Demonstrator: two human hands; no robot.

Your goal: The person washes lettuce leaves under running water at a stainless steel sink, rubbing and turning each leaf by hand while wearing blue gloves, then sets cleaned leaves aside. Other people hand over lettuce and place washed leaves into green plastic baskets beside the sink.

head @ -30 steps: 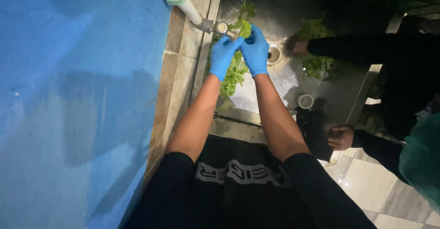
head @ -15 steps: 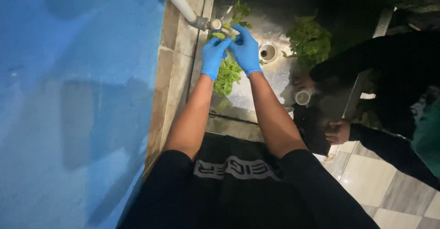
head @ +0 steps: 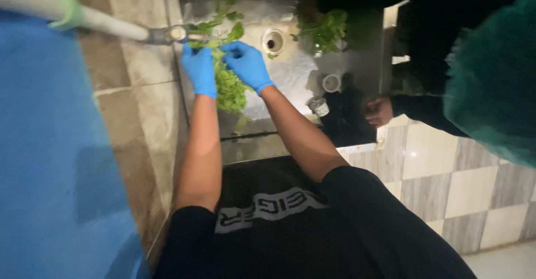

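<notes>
Under the tap: both gloved hands meet over the steel sink (head: 290, 83), a bunch of leafy greens (head: 230, 86) held between them.
Left hand: left hand (head: 199, 69) in a blue glove, its grip curled around the near side of the greens, fingers pressed onto the leaves.
Right hand: right hand (head: 245, 64) in a blue glove, its grip pinching the upper leaves just beside the left one, thumb and fingers closed on them.
Why held so: the greens sit right at the tap nozzle (head: 177, 34), which seems meant to let water reach the leaves while both hands part them; I cannot tell whether water runs.
Beyond the grips: sink drain (head: 272, 40) lies just past the right hand; a second bunch of greens (head: 324, 30) rests further right.
Right of the grips: a small metal cup (head: 331, 82) stands in the sink; another person's hand (head: 379, 111) in a dark sleeve rests at the sink's edge.
Left of the grips: white pipe (head: 84, 16) feeds the tap, a green band around it, above a tiled ledge (head: 139, 89).
Labels: no packages or signs show.
</notes>
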